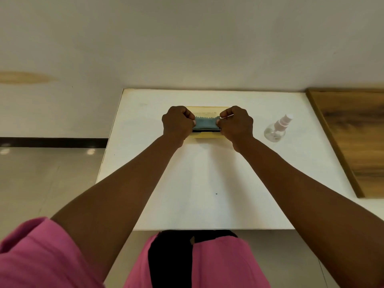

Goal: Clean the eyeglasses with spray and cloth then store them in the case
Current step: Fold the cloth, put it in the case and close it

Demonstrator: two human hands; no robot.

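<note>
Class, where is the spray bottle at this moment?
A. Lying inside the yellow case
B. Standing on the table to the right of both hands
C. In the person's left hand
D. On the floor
B: the spray bottle stands untouched on the table, right of both hands, which hold the cloth.

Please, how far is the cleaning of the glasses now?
Done, it seems: spray bottle stands aside on the table, untouched. In hand: left hand and right hand hold the blue cloth stretched above the open yellow case. The glasses are barely visible, so wiping cannot be confirmed. Left: storing and closing.
</note>
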